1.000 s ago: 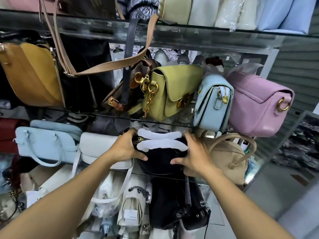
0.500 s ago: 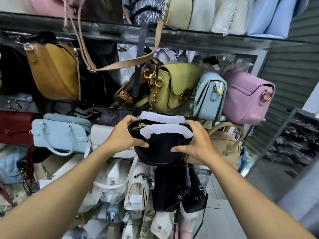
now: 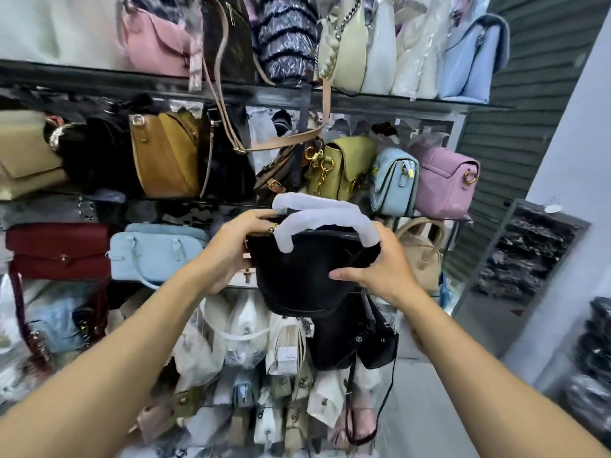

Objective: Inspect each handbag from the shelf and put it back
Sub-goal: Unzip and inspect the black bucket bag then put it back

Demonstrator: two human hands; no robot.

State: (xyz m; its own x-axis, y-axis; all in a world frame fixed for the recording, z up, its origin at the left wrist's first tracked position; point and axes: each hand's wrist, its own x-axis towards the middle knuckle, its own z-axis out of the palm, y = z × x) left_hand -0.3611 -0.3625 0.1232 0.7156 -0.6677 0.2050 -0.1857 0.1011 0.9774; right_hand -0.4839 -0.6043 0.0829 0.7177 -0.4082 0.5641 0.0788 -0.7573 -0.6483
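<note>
Black handbag point(image 3: 304, 272) hangs before the shelf point(image 3: 390, 101) front edge, left grip point(image 3: 231, 249) and right grip point(image 3: 380, 269) clasping its sides. Inspection looks under way; replacing it, and the other handbags point(image 3: 347, 166), remains.

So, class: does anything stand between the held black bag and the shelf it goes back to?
Nothing visible: left hand and right hand hold the black bag before the shelf; the bag hides its slot.

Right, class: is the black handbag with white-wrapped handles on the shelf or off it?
Off it. The left hand and right hand grip the black handbag by its sides, upright, in front of the shelves.
</note>
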